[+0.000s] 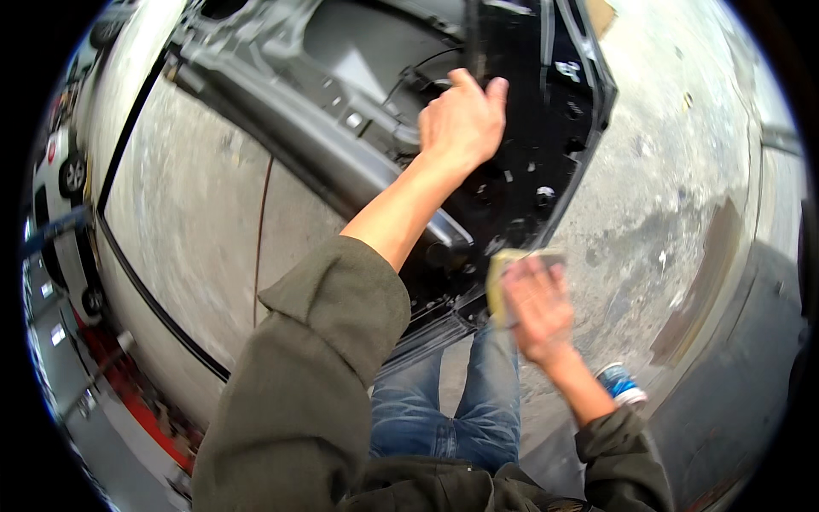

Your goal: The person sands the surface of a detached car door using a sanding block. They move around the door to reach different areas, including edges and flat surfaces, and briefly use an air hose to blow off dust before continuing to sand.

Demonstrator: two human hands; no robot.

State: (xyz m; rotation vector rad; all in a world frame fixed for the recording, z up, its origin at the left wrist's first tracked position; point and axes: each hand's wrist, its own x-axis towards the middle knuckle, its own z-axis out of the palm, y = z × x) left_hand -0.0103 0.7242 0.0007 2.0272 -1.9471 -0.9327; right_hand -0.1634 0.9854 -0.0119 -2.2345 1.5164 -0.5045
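Note:
A car door (580,128) with a black and grey inner side and a thin black window frame fills the upper middle. My left hand (461,124) is on its inner panel, fingers curled over a part that they hide. My right hand (536,303), slightly blurred, holds a yellowish pad (499,286) under its fingers at the door's lower right edge. Below the door show my jeans-clad legs (478,392).
Parked cars (64,205) and red equipment (119,367) line the far left. Stained concrete floor (648,213) surrounds the door. A small blue and white object (621,384) lies right of my legs. A dark grey surface (725,358) curves along the right.

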